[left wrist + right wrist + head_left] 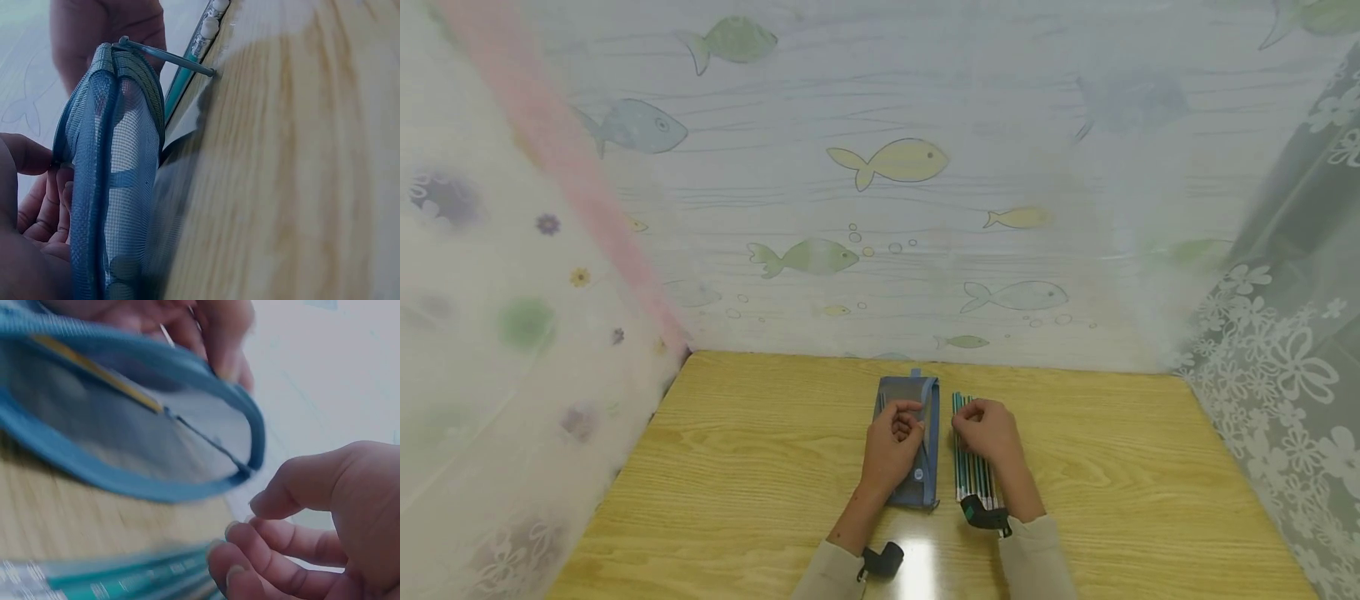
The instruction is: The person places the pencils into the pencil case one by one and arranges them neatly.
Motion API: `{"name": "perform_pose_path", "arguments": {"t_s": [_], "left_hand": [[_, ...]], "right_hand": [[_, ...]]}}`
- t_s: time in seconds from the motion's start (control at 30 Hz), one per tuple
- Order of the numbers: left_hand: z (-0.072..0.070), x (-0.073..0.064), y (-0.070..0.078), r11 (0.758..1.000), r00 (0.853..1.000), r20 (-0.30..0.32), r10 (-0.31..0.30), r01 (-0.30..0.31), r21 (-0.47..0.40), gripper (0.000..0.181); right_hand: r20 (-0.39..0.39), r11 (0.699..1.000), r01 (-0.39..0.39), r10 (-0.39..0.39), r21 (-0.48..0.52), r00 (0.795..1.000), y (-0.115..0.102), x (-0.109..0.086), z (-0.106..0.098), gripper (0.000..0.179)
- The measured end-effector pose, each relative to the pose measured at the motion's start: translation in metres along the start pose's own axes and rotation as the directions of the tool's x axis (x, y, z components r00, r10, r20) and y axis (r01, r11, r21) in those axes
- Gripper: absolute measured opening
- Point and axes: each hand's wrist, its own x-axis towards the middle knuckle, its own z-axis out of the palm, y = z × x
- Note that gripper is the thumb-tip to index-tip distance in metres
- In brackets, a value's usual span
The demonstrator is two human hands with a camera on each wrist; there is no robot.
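Note:
A blue mesh pencil case [904, 493] lies lengthwise on the table, its zipped side toward the pencils. My left hand [891, 450] pinches the upper rim of the case between thumb and fingers, holding the mouth apart. Through that mouth, the right wrist view shows a thin yellow-orange stick [100, 372] inside the pencil case [150, 490]. Over the row of pencils [961, 479], just right of the case, hovers my right hand [992, 432]. Its fingers are loosely bent with a gap to the thumb, and nothing sits between them. Teal barrels and white eraser ends show on the pencils.
The wooden table [745, 467] spreads out on both sides. Behind it hangs a fish-print curtain [887, 250], with a lace curtain [1292, 375] at the right. From the case's near end a zipper pull [169, 57] sticks out toward the tabletop.

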Motion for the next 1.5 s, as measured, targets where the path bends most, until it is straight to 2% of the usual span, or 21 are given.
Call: {"name": "perform_pose_path", "arguments": {"t_s": [0.33, 0.7, 1.2, 1.37, 1.5], "left_hand": [[0.0, 0.001, -0.001, 1.0, 1.0, -0.008, -0.011, 0.012, 0.015, 0.024], [-0.002, 0.0, -0.001, 1.0, 1.0, -0.002, -0.013, 0.013, -0.001, 0.024], [-0.003, 0.001, -0.002, 1.0, 1.0, -0.002, -0.011, 0.011, -0.014, 0.023], [-0.003, 0.0, -0.001, 0.999, 1.0, -0.012, 0.001, -0.001, -0.037, 0.022], [-0.003, 0.0, -0.001, 0.999, 1.0, -0.016, 0.007, -0.008, -0.038, 0.023]], "right_hand": [[-0.071, 0.993, -0.022, 0.014, -0.116, 0.997, 0.016, 0.002, -0.028, 0.018], [-0.098, 0.957, -0.061, 0.034, -0.284, 0.995, 0.026, -0.001, -0.038, 0.025], [-0.08, 0.942, -0.088, 0.066, -0.324, 0.995, 0.027, -0.003, -0.036, 0.029], [-0.1, 0.942, -0.122, 0.095, -0.313, 0.99, 0.025, -0.003, -0.033, 0.028], [-0.11, 0.93, -0.163, 0.134, -0.331, 0.985, 0.021, -0.003, -0.031, 0.032]]}}
